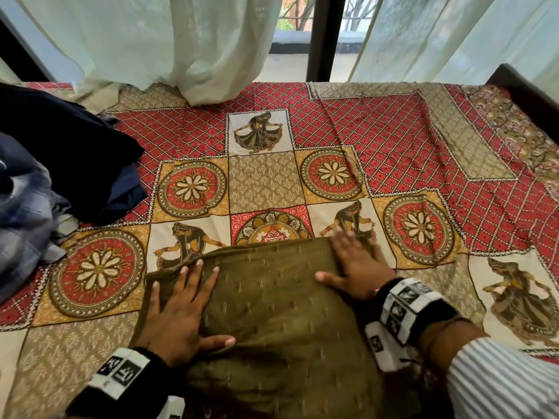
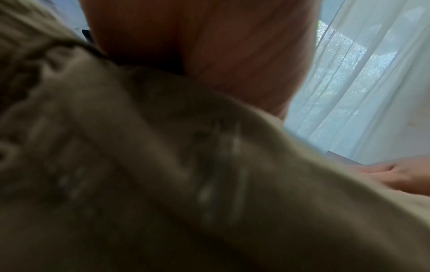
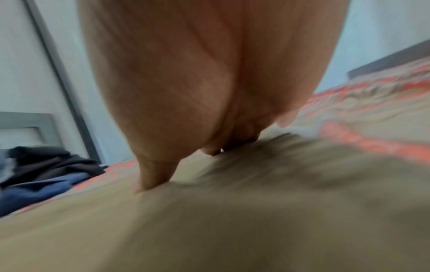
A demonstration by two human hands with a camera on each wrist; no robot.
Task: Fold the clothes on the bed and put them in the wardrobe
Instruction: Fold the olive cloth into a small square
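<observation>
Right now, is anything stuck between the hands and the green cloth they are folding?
No, nothing visible. The left hand and the right hand both lie flat, fingers spread, directly on the olive-green garment, which rests on the patterned bedsheet. The dark clothes pile sits off to the left. The wardrobe is out of view.

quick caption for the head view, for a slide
Both hands, left and right, press flat on an olive-green garment atop a patterned bedsheet, dark clothes piled at left.

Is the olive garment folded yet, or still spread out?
Folded: the olive garment lies doubled over, far edge rounded, with left hand and right hand pressing it flat.
</observation>
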